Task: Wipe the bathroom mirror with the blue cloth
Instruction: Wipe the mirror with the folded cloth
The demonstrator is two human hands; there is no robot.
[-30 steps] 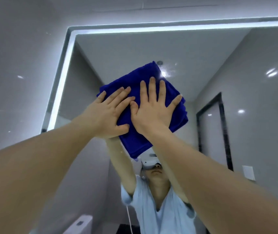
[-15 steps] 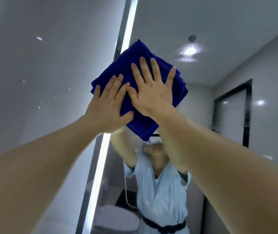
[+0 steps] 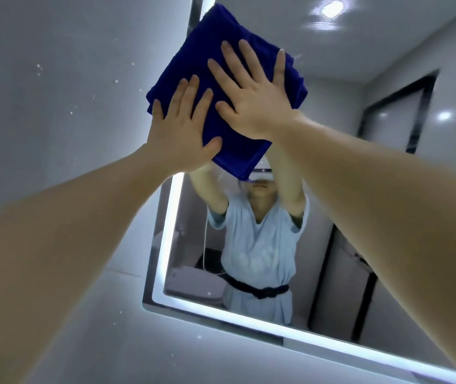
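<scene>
Head view: both arms reach up as before, left hand [image 3: 182, 131] and right hand [image 3: 254, 98] spread flat, still pressing the folded blue cloth [image 3: 213, 37] on the mirror [image 3: 346, 65] near its left edge; its lit bottom edge [image 3: 332, 345] now shows.

Dim, cool light. A white light strip [image 3: 167, 231] glows below the left grip [image 3: 178, 134]. Ceiling lamp [image 3: 332, 8] glare sits above the right grip [image 3: 254, 98]. Near the frame edges the forearms [image 3: 55, 245] look stretched and soft.
</scene>
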